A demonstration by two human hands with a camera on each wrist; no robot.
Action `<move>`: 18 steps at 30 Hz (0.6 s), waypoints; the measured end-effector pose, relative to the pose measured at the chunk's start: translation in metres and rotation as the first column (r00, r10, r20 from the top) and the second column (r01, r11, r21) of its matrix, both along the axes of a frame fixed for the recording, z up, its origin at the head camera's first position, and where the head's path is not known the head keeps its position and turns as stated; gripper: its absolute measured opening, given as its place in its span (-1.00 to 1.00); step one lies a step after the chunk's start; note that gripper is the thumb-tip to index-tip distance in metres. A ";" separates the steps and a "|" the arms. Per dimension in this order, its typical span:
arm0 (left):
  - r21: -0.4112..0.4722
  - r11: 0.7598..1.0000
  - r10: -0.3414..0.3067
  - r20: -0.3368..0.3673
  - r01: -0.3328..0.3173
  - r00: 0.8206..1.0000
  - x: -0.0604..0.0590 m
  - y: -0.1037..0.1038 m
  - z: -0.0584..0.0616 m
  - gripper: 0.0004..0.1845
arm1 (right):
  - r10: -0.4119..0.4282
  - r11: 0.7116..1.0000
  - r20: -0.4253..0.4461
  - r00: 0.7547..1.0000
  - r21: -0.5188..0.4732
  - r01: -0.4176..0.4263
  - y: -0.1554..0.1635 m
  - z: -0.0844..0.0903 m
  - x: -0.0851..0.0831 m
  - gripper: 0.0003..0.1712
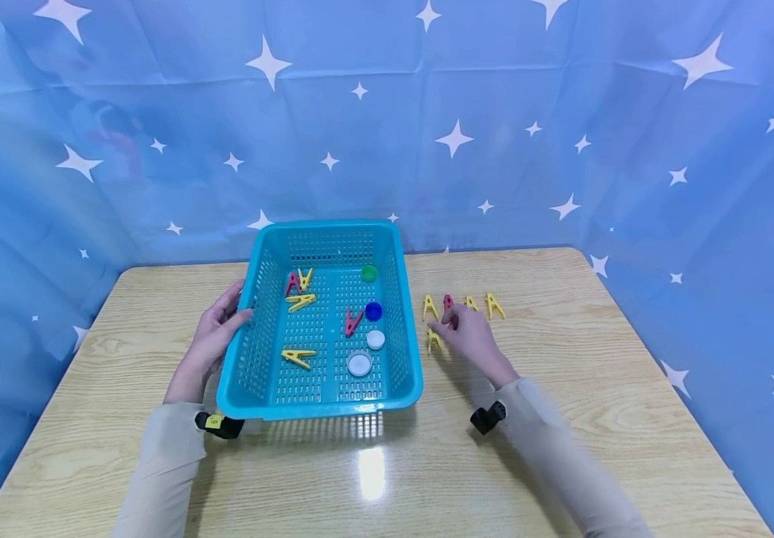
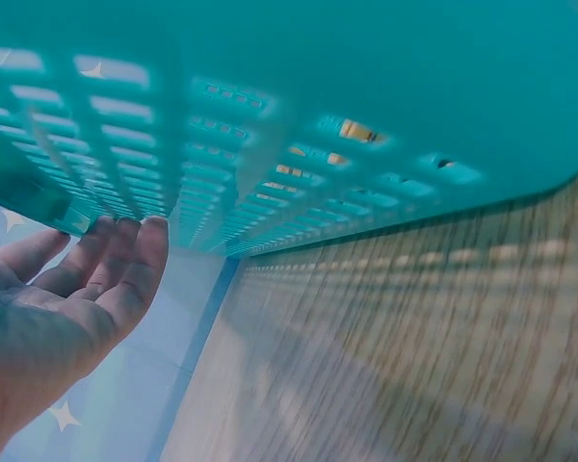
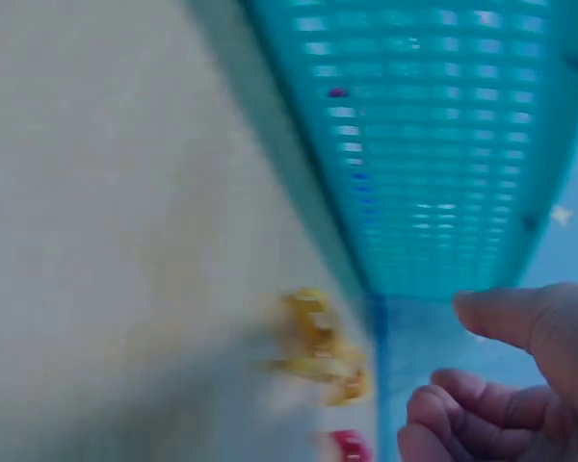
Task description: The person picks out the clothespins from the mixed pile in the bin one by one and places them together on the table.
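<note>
1. The left hand (image 1: 215, 335) lies against the left wall of the teal basket (image 1: 406, 351), fingers straight and pressed on the mesh near the rim; the left wrist view shows them flat on the plastic, gripping nothing
2. In the basket lie three yellow pegs, two red pegs, and a column of bottle caps at 3 o'clock from its middle: green farthest, then blue, then two white
3. The right hand (image 1: 469, 335) rests on the wooden table (image 1: 562, 418) just right of the basket, fingers loosely curled and holding nothing that the pictures show; the blurred right wrist view shows no peg between them
4. The near yellow peg (image 1: 433, 341) lies at 9 o'clock from that hand, at its fingertips, between them and the basket wall; whether they touch I cannot tell. Its long axis runs roughly 12 to 6. The right hand is much the nearer
5. Beyond, at 12 o'clock from the hand, a row of standing pegs (image 1: 465, 305) runs left to right: yellow, red, yellow, yellow
</note>
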State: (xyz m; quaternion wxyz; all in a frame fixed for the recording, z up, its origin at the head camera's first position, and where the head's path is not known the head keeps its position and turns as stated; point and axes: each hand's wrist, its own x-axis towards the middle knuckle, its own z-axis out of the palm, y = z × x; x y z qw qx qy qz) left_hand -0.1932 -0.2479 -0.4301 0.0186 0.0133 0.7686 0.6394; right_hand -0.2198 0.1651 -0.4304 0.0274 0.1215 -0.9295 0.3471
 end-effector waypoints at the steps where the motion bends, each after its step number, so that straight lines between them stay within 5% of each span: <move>1: 0.001 1.000 0.001 0.000 -0.001 1.000 0.000 0.000 0.000 -0.35 | 0.011 1.000 -0.022 1.000 -0.020 -0.011 0.000 0.004 -0.002 -0.77; 6: -0.002 1.000 0.002 0.000 -0.002 1.000 0.001 -0.001 0.000 -0.35 | 0.064 0.992 -0.043 0.997 -0.105 -0.069 -0.002 0.025 -0.011 -0.85; 18: -0.014 1.000 -0.002 -0.001 0.002 1.000 -0.002 -0.001 -0.004 -0.34 | 0.119 0.987 -0.040 0.992 -0.100 -0.122 -0.034 0.067 -0.028 -0.83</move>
